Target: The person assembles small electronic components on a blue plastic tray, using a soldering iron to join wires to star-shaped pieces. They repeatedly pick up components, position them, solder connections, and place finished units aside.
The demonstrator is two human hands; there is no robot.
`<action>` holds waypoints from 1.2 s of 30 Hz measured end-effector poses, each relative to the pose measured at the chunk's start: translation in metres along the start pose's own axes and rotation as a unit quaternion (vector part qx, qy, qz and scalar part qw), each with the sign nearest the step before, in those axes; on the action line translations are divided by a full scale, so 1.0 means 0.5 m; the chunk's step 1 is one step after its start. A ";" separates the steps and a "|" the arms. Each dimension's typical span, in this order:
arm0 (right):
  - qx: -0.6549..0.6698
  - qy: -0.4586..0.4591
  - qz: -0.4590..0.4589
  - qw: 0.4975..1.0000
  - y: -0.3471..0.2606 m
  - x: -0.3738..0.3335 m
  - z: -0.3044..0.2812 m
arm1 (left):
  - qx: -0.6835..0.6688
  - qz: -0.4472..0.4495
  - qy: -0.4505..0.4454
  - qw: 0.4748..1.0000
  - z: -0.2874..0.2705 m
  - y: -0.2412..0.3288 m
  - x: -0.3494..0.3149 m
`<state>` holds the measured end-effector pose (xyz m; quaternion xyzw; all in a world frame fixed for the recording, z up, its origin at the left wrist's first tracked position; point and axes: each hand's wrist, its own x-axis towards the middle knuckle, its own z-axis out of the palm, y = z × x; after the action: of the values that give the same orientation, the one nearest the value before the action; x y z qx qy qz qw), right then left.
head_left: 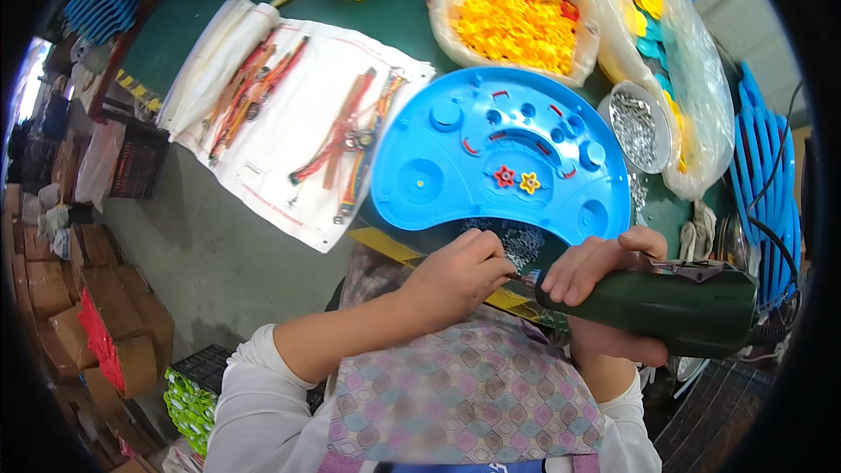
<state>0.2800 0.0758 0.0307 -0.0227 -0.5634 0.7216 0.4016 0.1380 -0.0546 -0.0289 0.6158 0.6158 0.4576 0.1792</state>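
Note:
My right hand (604, 276) is wrapped round a dark green electric screwdriver (692, 311), which lies sideways with its tip to the left. At that tip, the fingers of my left hand (460, 273) are pinched together; whatever they hold is too small or hidden to make out. Just beyond both hands rests a blue curved plastic panel (420, 181) with round recesses. In its middle sit a red star-shaped piece (505, 177) and a yellow star-shaped piece (529, 183). A pile of small screws (524, 245) lies between the panel and my hands.
A bag of yellow and red pieces (517, 22) stands behind the panel. To the right are a bowl of small metal parts (638, 127), a clear bag (705, 96) and stacked blue panels (762, 166). Wire bundles (346, 136) lie on a white sheet (289, 166) at left.

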 end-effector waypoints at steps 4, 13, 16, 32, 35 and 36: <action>0.030 -0.007 -0.006 1.000 0.010 0.021 0.013 | 0.024 -0.020 0.013 0.999 -0.028 0.012 -0.004; -0.048 -0.010 -0.017 0.999 0.009 0.049 0.051 | 0.208 0.053 0.136 0.967 -0.178 -0.031 0.050; -0.049 -0.002 -0.027 0.998 0.017 0.053 0.038 | 0.287 -0.159 0.209 0.921 -0.301 -0.125 0.089; -0.020 0.048 -0.033 0.998 0.015 0.050 -0.011 | -0.257 -0.271 0.286 0.883 -0.441 -0.080 0.086; -0.028 0.037 -0.029 0.999 0.006 0.050 -0.008 | -0.338 -0.197 0.311 0.866 -0.430 -0.045 0.089; -0.024 0.038 -0.031 0.999 0.006 0.048 -0.010 | -0.266 -0.184 0.307 0.895 -0.418 -0.039 0.091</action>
<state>0.2644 0.0941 0.0366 -0.0424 -0.5655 0.6937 0.4440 -0.0456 -0.0811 0.0796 0.2499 0.5976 0.7296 0.2194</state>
